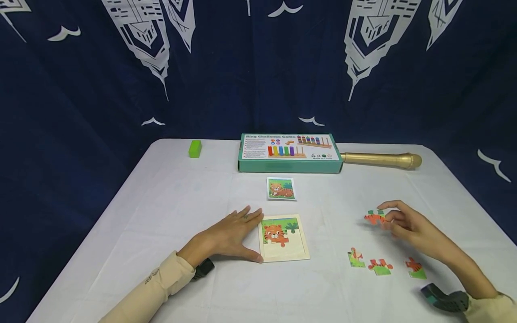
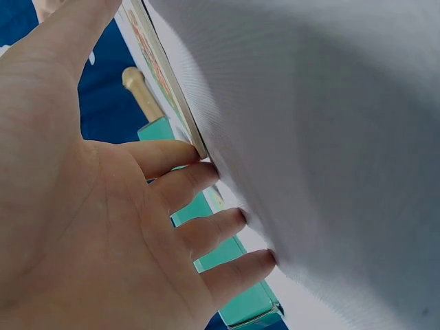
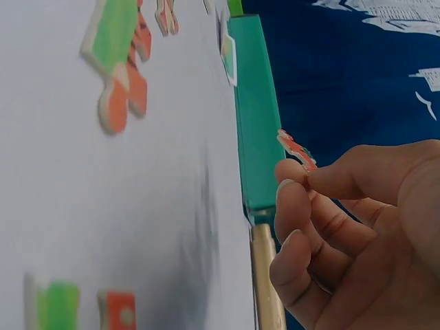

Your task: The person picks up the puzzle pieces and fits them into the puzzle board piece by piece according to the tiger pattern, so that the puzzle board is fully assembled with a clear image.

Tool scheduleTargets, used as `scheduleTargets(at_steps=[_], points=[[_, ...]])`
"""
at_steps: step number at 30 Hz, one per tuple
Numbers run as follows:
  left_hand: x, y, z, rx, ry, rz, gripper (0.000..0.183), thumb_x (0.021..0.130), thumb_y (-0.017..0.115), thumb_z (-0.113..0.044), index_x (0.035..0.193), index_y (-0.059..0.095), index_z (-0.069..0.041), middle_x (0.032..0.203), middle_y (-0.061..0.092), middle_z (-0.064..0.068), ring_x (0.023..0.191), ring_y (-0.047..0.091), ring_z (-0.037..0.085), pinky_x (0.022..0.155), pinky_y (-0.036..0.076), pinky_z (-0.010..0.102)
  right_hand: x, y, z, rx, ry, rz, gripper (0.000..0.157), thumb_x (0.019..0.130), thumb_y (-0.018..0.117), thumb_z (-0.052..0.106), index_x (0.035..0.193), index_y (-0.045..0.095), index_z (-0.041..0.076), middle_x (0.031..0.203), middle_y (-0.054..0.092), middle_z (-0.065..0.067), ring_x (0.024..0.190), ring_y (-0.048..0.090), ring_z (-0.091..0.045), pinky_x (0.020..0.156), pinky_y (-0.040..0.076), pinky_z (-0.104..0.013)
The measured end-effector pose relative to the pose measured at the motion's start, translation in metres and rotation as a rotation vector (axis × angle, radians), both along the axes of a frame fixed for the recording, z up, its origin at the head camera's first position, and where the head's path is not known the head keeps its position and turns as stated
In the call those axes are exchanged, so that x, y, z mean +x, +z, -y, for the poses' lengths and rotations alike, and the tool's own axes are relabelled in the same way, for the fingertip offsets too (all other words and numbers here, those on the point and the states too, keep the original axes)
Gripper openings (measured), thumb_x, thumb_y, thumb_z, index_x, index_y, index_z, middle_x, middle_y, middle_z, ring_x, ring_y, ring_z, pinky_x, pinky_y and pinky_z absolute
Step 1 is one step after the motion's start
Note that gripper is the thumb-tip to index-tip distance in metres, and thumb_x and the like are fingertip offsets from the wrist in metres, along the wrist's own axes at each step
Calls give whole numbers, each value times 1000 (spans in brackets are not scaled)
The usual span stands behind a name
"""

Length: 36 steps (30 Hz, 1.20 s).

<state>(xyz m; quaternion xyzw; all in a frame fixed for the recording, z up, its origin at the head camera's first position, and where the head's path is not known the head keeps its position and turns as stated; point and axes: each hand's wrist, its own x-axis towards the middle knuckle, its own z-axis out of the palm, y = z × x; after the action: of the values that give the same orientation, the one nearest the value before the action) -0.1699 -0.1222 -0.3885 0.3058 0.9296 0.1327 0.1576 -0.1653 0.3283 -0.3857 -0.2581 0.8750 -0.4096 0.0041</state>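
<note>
A wooden puzzle tray [image 1: 284, 259] lies on the table, its upper part filled with pieces showing a tiger's face and greenery. My left hand [image 1: 232, 235] rests at its left side, fingers spread and fairly straight. The thumb touches the lower left corner and the index finger the upper left one. Over the table on the right, my right hand [image 1: 416, 233] pinches an orange and green puzzle piece [image 1: 374, 217] between thumb and finger. Below it lie three loose puzzle pieces: one at the left [image 1: 356, 258], a middle one [image 1: 380, 267] and a striped one [image 1: 415, 268].
Behind the tray lies a tiger picture card [image 1: 281, 189]. Farther back are a teal game box [image 1: 290, 167], a gold stick [image 1: 379, 159] touching or near its right end, and a green block [image 1: 195, 149]. A dark blue patterned cloth [image 1: 250, 67] hangs behind the table.
</note>
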Motion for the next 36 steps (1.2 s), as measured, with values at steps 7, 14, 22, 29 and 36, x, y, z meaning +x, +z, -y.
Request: scheduleTargets(at_steps=[7, 14, 22, 29, 36], points=[[0, -1, 0, -6, 0, 2, 108, 72, 68, -69, 153, 24, -12, 160, 17, -1, 148, 8, 26, 118, 14, 48, -7, 2, 24, -28, 45, 53, 38, 92, 52, -10, 128, 42, -3, 87, 64, -13, 78, 64, -15, 62, 54, -27], [-1, -3, 0, -14, -3, 0, 109, 72, 67, -71, 153, 24, -11, 160, 18, 0, 148, 8, 27, 118, 15, 48, -10, 2, 50, -57, 65, 107, 30, 93, 55, -3, 123, 49, -1, 89, 62, -16, 75, 63, -19, 61, 51, -27], [0, -4, 0, -11, 0, -5, 109, 72, 68, -70, 153, 24, -11, 160, 18, 0, 148, 9, 27, 118, 16, 47, -14, -9, 80, -92, 97, 192, 28, 93, 57, -1, 120, 51, 0, 90, 60, -16, 73, 58, -20, 62, 49, -24], [1, -2, -1, -3, 2, -2, 108, 72, 68, -69, 153, 25, -11, 160, 18, 0, 148, 9, 27, 118, 15, 47, -16, -17, 104, -151, 179, 286, 28, 92, 52, -6, 120, 48, -2, 88, 57, -17, 73, 56, -15, 62, 49, -23], [0, 0, 0, -6, 3, 0, 108, 73, 68, -69, 153, 24, -11, 160, 18, -1, 148, 8, 27, 118, 15, 47, -19, -22, 125, -130, 186, 308, 31, 86, 52, -10, 117, 51, -3, 86, 57, -11, 75, 57, -13, 67, 49, -20]])
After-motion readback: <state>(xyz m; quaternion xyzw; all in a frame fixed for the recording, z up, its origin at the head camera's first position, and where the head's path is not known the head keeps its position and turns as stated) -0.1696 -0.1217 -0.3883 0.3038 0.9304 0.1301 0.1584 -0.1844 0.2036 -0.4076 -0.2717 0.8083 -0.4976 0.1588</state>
